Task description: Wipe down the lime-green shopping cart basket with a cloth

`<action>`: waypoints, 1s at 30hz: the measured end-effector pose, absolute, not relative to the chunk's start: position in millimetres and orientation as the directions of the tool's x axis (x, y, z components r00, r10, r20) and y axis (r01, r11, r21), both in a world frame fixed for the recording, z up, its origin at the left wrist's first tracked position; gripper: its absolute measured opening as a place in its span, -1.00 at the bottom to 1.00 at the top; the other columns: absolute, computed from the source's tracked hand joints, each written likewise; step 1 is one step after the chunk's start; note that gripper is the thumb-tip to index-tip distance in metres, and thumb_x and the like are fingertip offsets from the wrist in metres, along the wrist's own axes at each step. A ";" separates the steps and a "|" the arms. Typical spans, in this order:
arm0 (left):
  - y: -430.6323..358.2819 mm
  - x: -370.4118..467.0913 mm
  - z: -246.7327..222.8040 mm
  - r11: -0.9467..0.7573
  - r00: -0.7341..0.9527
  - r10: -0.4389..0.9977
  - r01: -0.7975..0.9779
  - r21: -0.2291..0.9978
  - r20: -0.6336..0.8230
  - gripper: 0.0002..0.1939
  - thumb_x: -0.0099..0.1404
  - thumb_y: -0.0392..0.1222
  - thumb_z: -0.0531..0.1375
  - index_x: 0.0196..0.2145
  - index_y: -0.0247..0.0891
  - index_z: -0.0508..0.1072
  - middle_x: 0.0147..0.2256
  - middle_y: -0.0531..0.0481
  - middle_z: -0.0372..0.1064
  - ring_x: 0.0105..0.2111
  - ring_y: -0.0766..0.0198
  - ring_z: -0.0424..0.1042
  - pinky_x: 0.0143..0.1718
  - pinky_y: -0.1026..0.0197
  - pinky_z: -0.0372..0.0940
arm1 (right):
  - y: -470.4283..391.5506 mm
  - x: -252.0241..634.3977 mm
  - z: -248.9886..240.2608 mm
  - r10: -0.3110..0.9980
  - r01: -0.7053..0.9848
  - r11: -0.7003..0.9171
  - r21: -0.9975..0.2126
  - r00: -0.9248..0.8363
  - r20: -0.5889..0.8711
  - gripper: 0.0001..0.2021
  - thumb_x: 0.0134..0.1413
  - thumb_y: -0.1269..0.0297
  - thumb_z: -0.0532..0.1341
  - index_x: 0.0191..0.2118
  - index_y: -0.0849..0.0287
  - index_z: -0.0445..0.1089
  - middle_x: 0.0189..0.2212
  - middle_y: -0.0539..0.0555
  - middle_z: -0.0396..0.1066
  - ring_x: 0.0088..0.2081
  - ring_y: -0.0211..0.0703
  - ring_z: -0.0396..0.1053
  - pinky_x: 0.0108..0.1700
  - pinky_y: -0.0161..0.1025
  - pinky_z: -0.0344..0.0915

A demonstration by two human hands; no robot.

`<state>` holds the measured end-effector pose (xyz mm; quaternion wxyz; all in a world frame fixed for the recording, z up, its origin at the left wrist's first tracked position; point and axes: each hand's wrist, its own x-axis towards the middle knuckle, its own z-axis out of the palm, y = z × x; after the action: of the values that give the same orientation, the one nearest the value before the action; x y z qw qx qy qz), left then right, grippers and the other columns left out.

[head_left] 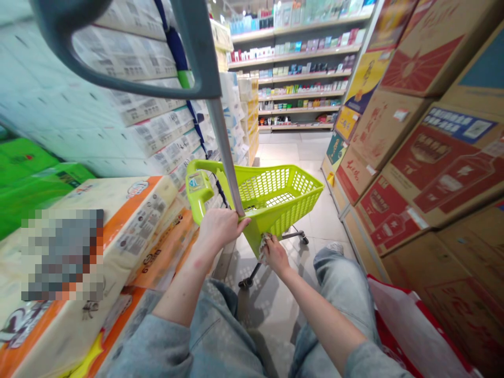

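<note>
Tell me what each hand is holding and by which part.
The left hand grips the grey metal handle pole at its lower end, by the lime-green plastic basket trolley. The right hand presses a crumpled pale cloth against the basket's rear lower corner.

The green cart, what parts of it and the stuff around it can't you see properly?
Head view only:
- Green cart: front wheels hidden behind the basket.
- Cloth in the right hand: mostly covered by fingers.
- Grey pole held by the left hand: its foot is hidden.
- Tissue pack: partly pixelated.
- Far shelves: labels too small.
</note>
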<state>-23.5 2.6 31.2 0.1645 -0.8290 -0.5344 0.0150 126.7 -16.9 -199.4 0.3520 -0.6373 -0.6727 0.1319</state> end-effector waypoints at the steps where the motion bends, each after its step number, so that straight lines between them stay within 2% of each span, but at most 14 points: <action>1: 2.0 -23.6 30.9 -0.370 0.424 0.892 0.885 -0.284 0.156 -0.33 0.25 0.21 -0.15 -0.42 -0.36 0.56 -0.54 -0.26 0.44 -0.44 -0.02 0.47 -0.49 0.15 0.20 | -13.4 127.9 -195.7 0.962 0.746 0.109 -0.657 0.089 0.260 -0.70 0.00 0.43 0.05 -0.13 0.16 0.37 -0.20 0.13 0.37 -0.21 -0.18 0.34 -0.18 -0.32 0.23; 3: 0.9 -24.1 29.8 -0.360 0.411 0.897 0.894 -0.268 0.163 -0.34 0.25 0.22 -0.15 -0.40 -0.34 0.56 -0.53 -0.26 0.44 -0.43 -0.02 0.47 -0.48 0.14 0.21 | -6.1 131.9 -185.4 0.974 0.703 0.021 -0.711 0.145 0.172 -0.82 -0.03 0.40 0.07 -0.35 0.16 0.42 -0.42 0.07 0.40 -0.37 -0.21 0.33 -0.30 -0.35 0.21; 5: -0.2 -24.6 28.5 -0.357 0.402 0.900 0.902 -0.243 0.170 -0.33 0.25 0.23 -0.15 -0.39 -0.33 0.56 -0.52 -0.26 0.45 -0.43 -0.01 0.47 -0.46 0.14 0.21 | -1.6 136.9 -171.7 0.972 0.670 -0.039 -0.741 0.199 0.128 -0.79 0.00 0.34 0.03 -0.51 0.17 0.38 -0.57 0.03 0.34 -0.46 -0.22 0.30 -0.37 -0.35 0.19; 6: -0.6 -24.8 28.0 -0.361 0.402 0.899 0.904 -0.229 0.172 -0.33 0.25 0.24 -0.15 -0.38 -0.33 0.56 -0.51 -0.26 0.45 -0.42 0.00 0.47 -0.45 0.14 0.21 | -1.0 139.4 -163.3 0.958 0.648 -0.048 -0.760 0.246 0.149 -0.75 0.04 0.32 -0.01 -0.52 0.18 0.36 -0.58 0.03 0.33 -0.46 -0.21 0.29 -0.37 -0.33 0.19; 8: -1.3 -24.7 27.7 -0.372 0.408 0.896 0.905 -0.205 0.176 -0.32 0.25 0.25 -0.17 -0.36 -0.31 0.56 -0.49 -0.26 0.45 -0.41 0.00 0.47 -0.43 0.14 0.21 | -2.9 142.8 -142.6 0.886 0.579 -0.001 -0.815 0.378 0.267 -0.71 0.08 0.29 -0.06 -0.43 0.21 0.37 -0.48 0.08 0.36 -0.38 -0.16 0.31 -0.30 -0.27 0.23; 10: -1.8 -23.9 28.3 -0.372 0.404 0.898 0.909 -0.190 0.173 -0.28 0.25 0.27 -0.20 -0.37 -0.32 0.56 -0.49 -0.26 0.45 -0.40 0.00 0.47 -0.43 0.14 0.21 | -6.7 142.3 -117.3 0.755 0.512 0.159 -0.844 0.488 0.438 -0.71 0.10 0.28 -0.06 -0.24 0.22 0.37 -0.28 0.14 0.36 -0.21 -0.10 0.30 -0.14 -0.19 0.23; 12: -2.5 -22.5 29.5 -0.363 0.393 0.904 0.914 -0.182 0.167 -0.23 0.25 0.29 -0.25 -0.38 -0.34 0.55 -0.49 -0.28 0.46 -0.40 0.00 0.47 -0.43 0.14 0.21 | -9.1 137.0 -91.7 0.688 0.538 0.332 -0.775 0.425 0.589 -0.66 0.14 0.28 -0.06 -0.04 0.20 0.31 -0.09 0.19 0.28 -0.04 -0.07 0.23 0.01 -0.12 0.16; 14: -3.8 -21.3 30.3 -0.356 0.386 0.905 0.917 -0.178 0.177 -0.20 0.26 0.28 -0.30 -0.35 -0.36 0.54 -0.48 -0.28 0.46 -0.38 0.01 0.47 -0.41 0.15 0.21 | -7.6 129.4 -72.6 0.690 0.617 0.447 -0.648 0.223 0.689 -0.64 0.17 0.30 -0.06 0.05 0.16 0.26 -0.02 0.18 0.25 0.03 -0.08 0.18 0.07 -0.10 0.09; 16: -5.8 -21.0 30.5 -0.360 0.389 0.900 0.917 -0.170 0.197 -0.21 0.28 0.26 -0.33 -0.28 -0.36 0.51 -0.46 -0.26 0.47 -0.39 0.02 0.48 -0.41 0.16 0.21 | -1.6 125.1 -64.9 0.702 0.684 0.519 -0.513 0.002 0.712 -0.64 0.19 0.32 -0.05 0.06 0.11 0.25 -0.02 0.14 0.29 0.04 -0.10 0.18 0.10 -0.10 0.04; 18: -8.0 -22.4 31.0 -0.364 0.392 0.897 0.917 -0.161 0.204 -0.22 0.29 0.24 -0.35 -0.23 -0.35 0.48 -0.46 -0.24 0.47 -0.40 0.03 0.48 -0.42 0.17 0.21 | 8.6 129.8 -68.7 0.715 0.729 0.534 -0.429 -0.118 0.689 -0.67 0.20 0.34 -0.06 0.03 0.10 0.27 -0.07 0.11 0.34 0.01 -0.12 0.20 0.10 -0.10 0.00; 21: -9.6 -29.7 36.5 -0.384 0.403 0.898 0.914 -0.133 0.177 -0.26 0.31 0.20 -0.36 -0.18 -0.34 0.44 -0.45 -0.19 0.47 -0.42 0.07 0.47 -0.44 0.19 0.21 | 28.8 156.1 -86.5 0.754 0.791 0.449 -0.415 -0.086 0.651 -0.69 0.23 0.33 -0.10 -0.08 0.15 0.34 -0.18 0.12 0.38 -0.06 -0.12 0.24 0.03 -0.14 0.05; 25: -2.6 -50.1 53.3 -0.446 0.438 0.884 0.895 0.013 0.165 -0.35 0.36 0.09 -0.38 -0.18 -0.25 0.41 -0.33 -0.07 0.48 -0.33 0.21 0.45 -0.39 0.27 0.21 | 52.4 199.6 -106.3 0.794 0.836 0.376 -0.400 -0.069 0.604 -0.70 0.22 0.30 -0.10 -0.22 0.18 0.37 -0.27 0.13 0.38 -0.14 -0.11 0.24 -0.03 -0.15 0.10; 28: 8.5 -65.2 59.1 -0.407 0.404 0.901 0.913 -0.011 0.158 -0.33 0.33 0.15 -0.33 -0.33 -0.22 0.48 -0.38 -0.04 0.48 -0.34 0.22 0.43 -0.36 0.26 0.21 | 60.5 212.5 -112.2 0.795 0.818 0.383 -0.429 -0.056 0.603 -0.69 0.21 0.28 -0.11 -0.27 0.18 0.37 -0.31 0.13 0.37 -0.17 -0.10 0.25 -0.04 -0.13 0.13; 30: 14.5 -69.9 55.7 -0.445 0.444 0.887 0.895 -0.018 0.126 -0.29 0.35 0.09 -0.35 -0.47 -0.23 0.51 -0.45 -0.06 0.48 -0.33 0.23 0.43 -0.30 0.25 0.21 | 60.7 208.6 -114.5 0.779 0.774 0.391 -0.498 0.011 0.627 -0.68 0.21 0.28 -0.11 -0.25 0.18 0.37 -0.28 0.13 0.38 -0.14 -0.10 0.25 0.02 -0.09 0.12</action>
<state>-69.9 14.5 55.7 0.0410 -0.8487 -0.5250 -0.0489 208.6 60.7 -114.5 0.4478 -0.5520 -0.7034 0.0024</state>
